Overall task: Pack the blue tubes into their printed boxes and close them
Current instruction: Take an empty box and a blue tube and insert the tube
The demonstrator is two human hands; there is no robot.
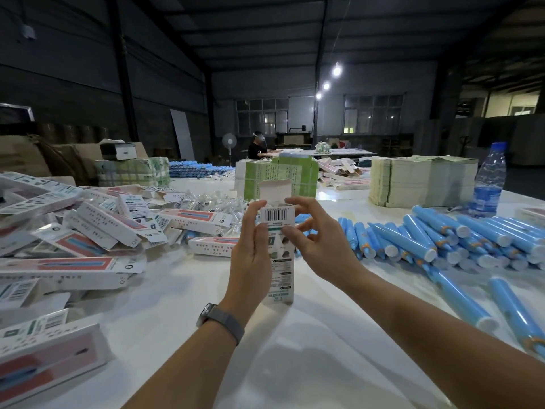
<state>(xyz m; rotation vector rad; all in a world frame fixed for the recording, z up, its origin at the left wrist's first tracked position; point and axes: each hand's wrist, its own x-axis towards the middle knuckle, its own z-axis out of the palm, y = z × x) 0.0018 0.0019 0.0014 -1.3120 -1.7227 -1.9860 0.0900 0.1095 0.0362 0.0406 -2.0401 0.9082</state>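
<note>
The left hand (250,255) grips a printed box (280,255) upright by its side, its lower end on the white counter (295,349). The right hand (312,237) pinches the box's upper edge, its top flap (275,190) standing open. Loose blue tubes (442,240) lie right of the hands; packed boxes (88,231) are heaped to their left.

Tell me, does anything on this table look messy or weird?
Yes. The packed boxes on the left lie in a jumbled heap, pointing every way, some overlapping. The blue tubes on the right are loosely piled too, with a few stray ones nearer. The box in both hands stands upright with its top flap still open. Nothing looks spilled or broken.
</note>
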